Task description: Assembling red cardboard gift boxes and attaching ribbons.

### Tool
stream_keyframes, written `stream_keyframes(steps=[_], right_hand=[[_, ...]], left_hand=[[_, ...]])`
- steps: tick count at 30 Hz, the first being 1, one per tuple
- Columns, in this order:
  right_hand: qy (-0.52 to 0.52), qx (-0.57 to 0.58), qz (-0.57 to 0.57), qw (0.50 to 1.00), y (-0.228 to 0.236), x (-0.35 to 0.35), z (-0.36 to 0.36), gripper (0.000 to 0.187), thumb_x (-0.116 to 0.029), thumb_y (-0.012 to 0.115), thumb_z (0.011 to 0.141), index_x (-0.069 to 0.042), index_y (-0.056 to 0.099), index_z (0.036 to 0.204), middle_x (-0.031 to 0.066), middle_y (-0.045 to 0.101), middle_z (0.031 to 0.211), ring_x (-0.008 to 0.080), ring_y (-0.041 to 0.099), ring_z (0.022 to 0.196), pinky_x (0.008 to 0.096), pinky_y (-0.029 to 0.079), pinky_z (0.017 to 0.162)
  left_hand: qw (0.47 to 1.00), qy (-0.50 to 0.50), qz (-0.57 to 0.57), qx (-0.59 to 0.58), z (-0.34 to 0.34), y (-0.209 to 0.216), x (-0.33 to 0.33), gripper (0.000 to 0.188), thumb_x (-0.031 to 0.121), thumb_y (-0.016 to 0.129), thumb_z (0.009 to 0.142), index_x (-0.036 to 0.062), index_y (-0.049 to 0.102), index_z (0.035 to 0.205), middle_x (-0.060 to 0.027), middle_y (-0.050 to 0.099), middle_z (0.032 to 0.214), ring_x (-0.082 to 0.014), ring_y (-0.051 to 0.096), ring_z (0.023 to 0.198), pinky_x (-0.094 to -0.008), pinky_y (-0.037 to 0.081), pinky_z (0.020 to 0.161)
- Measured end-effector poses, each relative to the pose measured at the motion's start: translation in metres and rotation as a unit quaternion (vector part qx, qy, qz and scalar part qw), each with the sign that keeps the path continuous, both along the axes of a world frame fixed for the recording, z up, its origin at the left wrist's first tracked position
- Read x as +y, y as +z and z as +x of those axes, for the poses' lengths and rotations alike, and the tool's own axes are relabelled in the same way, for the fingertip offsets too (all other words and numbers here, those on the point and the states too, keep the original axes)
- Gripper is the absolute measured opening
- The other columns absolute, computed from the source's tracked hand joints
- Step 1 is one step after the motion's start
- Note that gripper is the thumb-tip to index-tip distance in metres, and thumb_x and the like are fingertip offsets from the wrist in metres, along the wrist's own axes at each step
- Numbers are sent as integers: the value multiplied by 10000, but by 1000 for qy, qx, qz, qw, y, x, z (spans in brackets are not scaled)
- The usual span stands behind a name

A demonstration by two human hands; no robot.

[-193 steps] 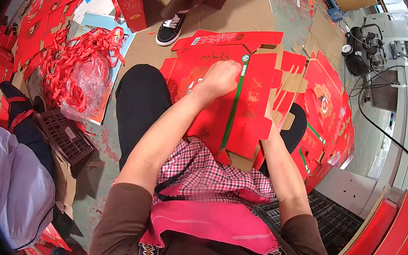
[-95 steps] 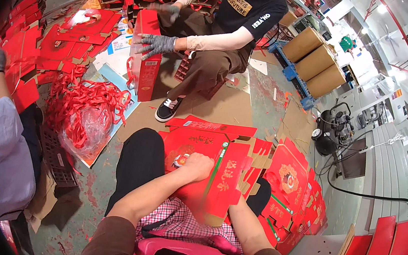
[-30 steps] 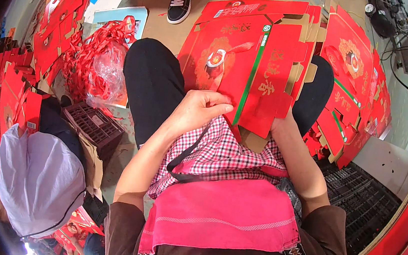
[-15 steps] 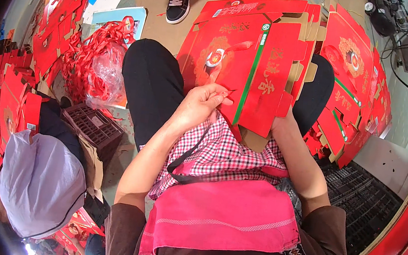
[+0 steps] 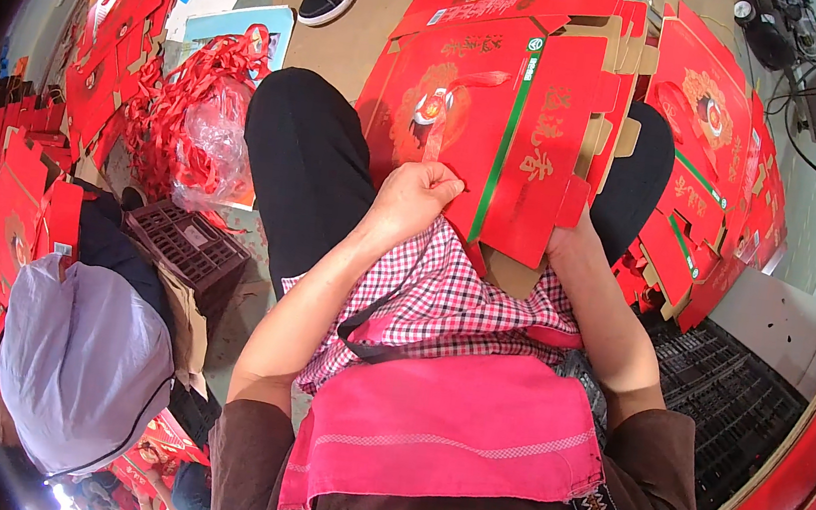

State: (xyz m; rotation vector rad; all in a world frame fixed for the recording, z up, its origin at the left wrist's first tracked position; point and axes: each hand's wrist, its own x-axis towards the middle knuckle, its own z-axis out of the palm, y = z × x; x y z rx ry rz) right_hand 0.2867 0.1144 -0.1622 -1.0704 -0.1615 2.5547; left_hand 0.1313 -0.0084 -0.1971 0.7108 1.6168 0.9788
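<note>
- A flat red carton [image 5: 469,161] with a green stripe lay on the seated person's lap, between the black-trousered knees [image 5: 306,133], its flaps overlapping the right one; the lap probably served as a table, keeping the printed face upward and close.
- The left hand [image 5: 420,196] was closed at the carton's near part, thumb against curled fingers; it appeared to pinch the end of a red ribbon [image 5: 435,143] running down from the printed medallion, perhaps to keep it taut.
- The right hand [image 5: 568,237] was mostly hidden under the carton's near right edge; I could not tell how far its fingers were open, though it seemed placed there to steady the card.
- More red cartons [image 5: 705,118] leaned beside the right knee, presumably for easy reach; a ribbon heap [image 5: 184,99] with clear plastic lay beyond the left knee.
</note>
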Motion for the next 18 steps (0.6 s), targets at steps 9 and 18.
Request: stream_keyframes(steps=[9,18], right_hand=[[15,-86,30,996,4,-4,-2,332,-259,387,903,-30,520,1104,147,604,1033,277,622,869,432,535,718],[15,-20,-26,999,6,-4,-2,342,-265,374,908,-27,523,1103,132,612,1019,260,624,866,418,533,735]], left_hand=[[988,17,31,148,13,14,11,131,121,562,824,-9,567,842,-126,560,627,-121,541,594,-295,433,565],[950,-58,59,301,11,22,20,124,114,563,793,-5,529,784,-210,568,698,-353,588,674,-415,445,573]])
